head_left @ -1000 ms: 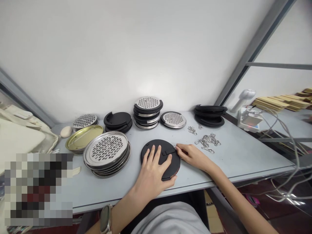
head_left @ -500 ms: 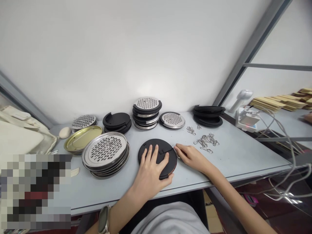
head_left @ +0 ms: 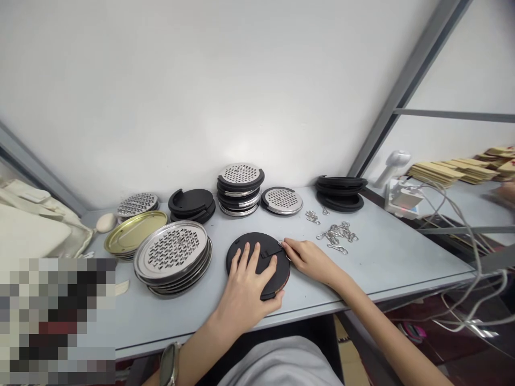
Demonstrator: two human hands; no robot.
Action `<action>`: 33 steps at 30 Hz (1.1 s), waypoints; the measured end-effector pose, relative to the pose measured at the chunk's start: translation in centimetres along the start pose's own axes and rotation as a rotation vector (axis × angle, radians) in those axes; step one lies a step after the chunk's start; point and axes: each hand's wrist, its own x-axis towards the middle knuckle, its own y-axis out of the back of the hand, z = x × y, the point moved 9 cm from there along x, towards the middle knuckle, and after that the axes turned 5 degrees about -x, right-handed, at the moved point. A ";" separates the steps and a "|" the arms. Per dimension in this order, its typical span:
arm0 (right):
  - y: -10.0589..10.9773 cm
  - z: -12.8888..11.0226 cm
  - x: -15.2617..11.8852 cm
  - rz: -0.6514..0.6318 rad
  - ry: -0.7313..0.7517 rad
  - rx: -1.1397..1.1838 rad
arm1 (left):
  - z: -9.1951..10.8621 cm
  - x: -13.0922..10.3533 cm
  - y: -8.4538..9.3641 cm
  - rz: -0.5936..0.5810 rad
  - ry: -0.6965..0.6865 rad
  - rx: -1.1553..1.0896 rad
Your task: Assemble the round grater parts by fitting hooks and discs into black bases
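Near the table's front edge, a round black disc [head_left: 246, 244] lies flat. The left hand [head_left: 250, 281] presses on it, fingers spread wide. The right hand [head_left: 308, 260] pinches a small metal clip [head_left: 280, 244] at its right edge.

Left hand [head_left: 250, 279] spread palm-down, right hand [head_left: 308, 261] pinching.
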 end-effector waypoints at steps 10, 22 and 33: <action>0.0 0.0 -0.2 -0.033 0.021 0.082 | 0.0 0.1 0.2 0.033 0.019 -0.003; 0.0 0.1 -0.3 -0.036 0.018 0.086 | 0.2 0.0 0.4 0.050 0.014 -0.005; 0.0 0.2 -0.3 -0.028 0.024 0.075 | 0.1 0.0 0.4 0.054 0.009 0.002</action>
